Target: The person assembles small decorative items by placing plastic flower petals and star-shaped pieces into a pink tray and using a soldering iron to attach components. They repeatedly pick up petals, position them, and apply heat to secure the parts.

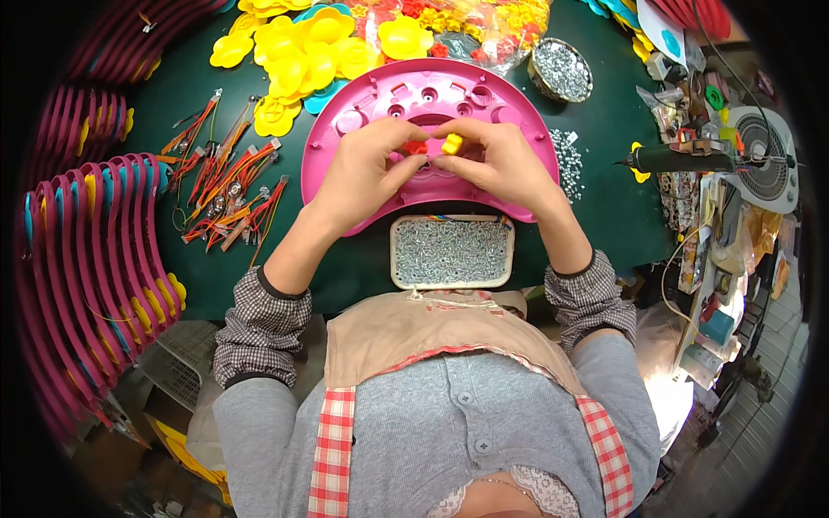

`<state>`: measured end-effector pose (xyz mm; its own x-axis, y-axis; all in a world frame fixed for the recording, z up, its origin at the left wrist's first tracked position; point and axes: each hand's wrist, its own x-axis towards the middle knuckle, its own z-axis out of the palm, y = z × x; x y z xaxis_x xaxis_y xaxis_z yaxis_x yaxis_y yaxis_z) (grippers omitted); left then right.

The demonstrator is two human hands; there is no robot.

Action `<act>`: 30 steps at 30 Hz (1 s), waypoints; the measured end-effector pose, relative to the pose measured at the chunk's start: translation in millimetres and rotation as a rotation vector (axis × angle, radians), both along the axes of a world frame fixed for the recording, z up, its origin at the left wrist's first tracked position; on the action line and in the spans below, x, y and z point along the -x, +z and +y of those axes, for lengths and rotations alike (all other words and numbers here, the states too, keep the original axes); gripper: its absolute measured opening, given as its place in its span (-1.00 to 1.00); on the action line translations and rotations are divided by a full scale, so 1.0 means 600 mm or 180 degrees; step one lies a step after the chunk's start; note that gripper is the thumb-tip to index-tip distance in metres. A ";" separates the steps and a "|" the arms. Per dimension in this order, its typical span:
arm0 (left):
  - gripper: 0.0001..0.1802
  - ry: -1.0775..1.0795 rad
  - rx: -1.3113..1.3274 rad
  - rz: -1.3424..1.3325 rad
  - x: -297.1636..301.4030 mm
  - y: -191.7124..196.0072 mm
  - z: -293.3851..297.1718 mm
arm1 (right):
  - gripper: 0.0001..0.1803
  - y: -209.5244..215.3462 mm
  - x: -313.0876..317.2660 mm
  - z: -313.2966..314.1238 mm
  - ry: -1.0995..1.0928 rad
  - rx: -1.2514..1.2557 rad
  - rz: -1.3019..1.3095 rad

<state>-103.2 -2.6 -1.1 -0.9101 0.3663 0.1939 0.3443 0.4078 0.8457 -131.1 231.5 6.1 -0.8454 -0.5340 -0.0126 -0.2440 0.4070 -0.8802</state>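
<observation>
A pink half-round plastic shell [363, 108] lies hollow side up on the green table. Both hands meet over its middle. My left hand [367, 168] pinches a small red plastic piece [416, 148] between thumb and fingers. My right hand [501, 160] pinches a small yellow plastic piece [452, 143] right beside the red one. The two pieces almost touch. My palms hide the shell's centre.
A rectangular tray of small screws [449, 252] sits at the table's near edge. Wire bundles [229, 186] lie left. Yellow plastic parts [302, 47] pile behind. A round screw dish [561, 69], electric screwdriver [678, 157] and small fan [768, 160] stand right. Stacked pink shells [95, 250] line the left.
</observation>
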 end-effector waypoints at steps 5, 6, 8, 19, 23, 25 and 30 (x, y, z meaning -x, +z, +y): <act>-0.63 -0.0361 0.1383 0.0346 0.011 -0.021 0.013 | -0.67 -0.003 -0.020 0.013 0.0152 -0.1667 0.1202; -0.64 -0.0392 0.1388 0.0341 0.011 -0.020 0.014 | -0.70 0.000 -0.019 0.012 0.0123 -0.1549 0.1286; -0.66 -0.0438 0.1194 0.0313 0.013 -0.017 0.010 | -0.73 -0.003 -0.016 0.013 0.0142 -0.1412 0.1326; -0.82 -0.0584 0.0993 0.1062 0.021 -0.041 -0.010 | -0.78 -0.001 -0.006 0.001 0.0388 -0.1783 0.1153; -0.78 -0.0850 0.0865 0.1305 0.031 -0.055 -0.025 | -0.81 0.003 -0.003 -0.012 0.0247 -0.1576 0.1101; -0.77 -0.0953 0.0829 0.1443 0.037 -0.062 -0.030 | -0.82 -0.001 0.001 -0.009 0.0292 -0.1506 0.1140; -0.80 -0.1159 0.0872 0.2059 0.048 -0.062 -0.024 | -0.84 -0.012 -0.002 -0.013 0.0477 -0.1607 0.1491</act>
<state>-132.0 -17.0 -38.3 -0.4611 0.7307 0.5035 0.8853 0.3396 0.3178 -129.8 223.5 -0.9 -0.7402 -0.6699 0.0579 -0.6366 0.6704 -0.3812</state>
